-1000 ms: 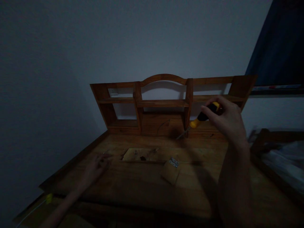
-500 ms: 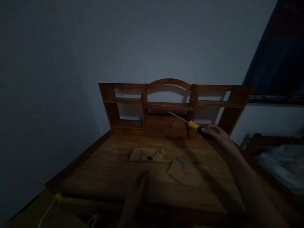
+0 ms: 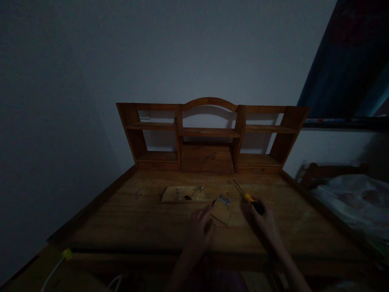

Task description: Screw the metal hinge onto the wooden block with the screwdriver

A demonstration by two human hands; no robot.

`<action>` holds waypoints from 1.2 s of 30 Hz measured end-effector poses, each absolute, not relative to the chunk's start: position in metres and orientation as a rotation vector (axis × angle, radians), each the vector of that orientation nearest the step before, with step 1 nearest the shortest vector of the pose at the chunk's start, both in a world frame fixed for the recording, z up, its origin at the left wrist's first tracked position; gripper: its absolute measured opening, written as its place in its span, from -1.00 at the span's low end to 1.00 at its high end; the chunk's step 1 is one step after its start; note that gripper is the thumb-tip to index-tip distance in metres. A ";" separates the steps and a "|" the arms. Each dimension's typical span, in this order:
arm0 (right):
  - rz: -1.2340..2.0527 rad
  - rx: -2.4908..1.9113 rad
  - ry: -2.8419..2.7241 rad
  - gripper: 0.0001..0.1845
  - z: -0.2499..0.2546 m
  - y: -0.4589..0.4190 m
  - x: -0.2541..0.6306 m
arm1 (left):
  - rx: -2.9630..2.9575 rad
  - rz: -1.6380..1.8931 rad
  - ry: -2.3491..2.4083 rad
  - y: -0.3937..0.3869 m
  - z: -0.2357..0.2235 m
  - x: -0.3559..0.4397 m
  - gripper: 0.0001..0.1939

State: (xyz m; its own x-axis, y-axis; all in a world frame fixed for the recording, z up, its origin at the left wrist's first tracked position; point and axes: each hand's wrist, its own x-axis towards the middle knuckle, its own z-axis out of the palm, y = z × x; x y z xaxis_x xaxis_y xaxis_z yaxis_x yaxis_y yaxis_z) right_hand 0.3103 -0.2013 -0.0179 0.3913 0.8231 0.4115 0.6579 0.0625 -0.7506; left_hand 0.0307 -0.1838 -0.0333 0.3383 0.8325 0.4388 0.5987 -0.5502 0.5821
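My right hand [image 3: 265,219] is closed around the black part of a screwdriver [image 3: 248,197] with a yellow and black handle. Its thin metal shaft points up and left, low over the desk. My left hand [image 3: 201,227] is half curled with thumb and fingers apart, at the left edge of a small square wood piece [image 3: 221,212]; whether it touches is hard to tell in the dim light. A metal hinge [image 3: 224,200] sits at the far edge of that piece. Behind my left hand lies a longer broken wood board [image 3: 179,194] with a dark hole and a ragged right end.
The wooden desk [image 3: 146,227] carries a shelf unit [image 3: 208,132] at its back, against the wall. Small thin metal bits [image 3: 137,194] lie at the left. A yellow cable end [image 3: 67,254] hangs by the front left corner. Right of the desk is a bed [image 3: 343,186].
My right hand has lowered the screwdriver from in front of the shelf to near the desktop. My left hand has moved right and forward to the square piece. The view has shifted slightly right.
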 end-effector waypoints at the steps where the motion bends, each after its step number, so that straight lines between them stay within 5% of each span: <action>1: 0.141 -1.679 -1.328 -0.49 -0.026 -0.197 0.314 | 2.341 1.006 1.277 -0.186 -0.032 0.034 -0.53; 18: -0.141 -1.662 -1.436 -0.58 -0.030 -0.194 0.304 | 2.163 1.059 1.026 -0.178 -0.033 0.024 -0.70; 36: 0.434 -1.457 -1.339 -0.53 -0.050 -0.173 0.245 | 2.159 0.965 0.937 -0.182 -0.018 0.024 -0.77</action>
State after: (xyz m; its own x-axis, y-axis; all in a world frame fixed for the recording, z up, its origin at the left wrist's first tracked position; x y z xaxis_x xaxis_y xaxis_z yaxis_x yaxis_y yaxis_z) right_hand 0.2445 -0.1733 -0.0498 0.3050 0.8768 0.3718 0.4917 0.1893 -0.8499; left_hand 0.0243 -0.1820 -0.0178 0.4895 0.7846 0.3807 0.3572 -0.5786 0.7332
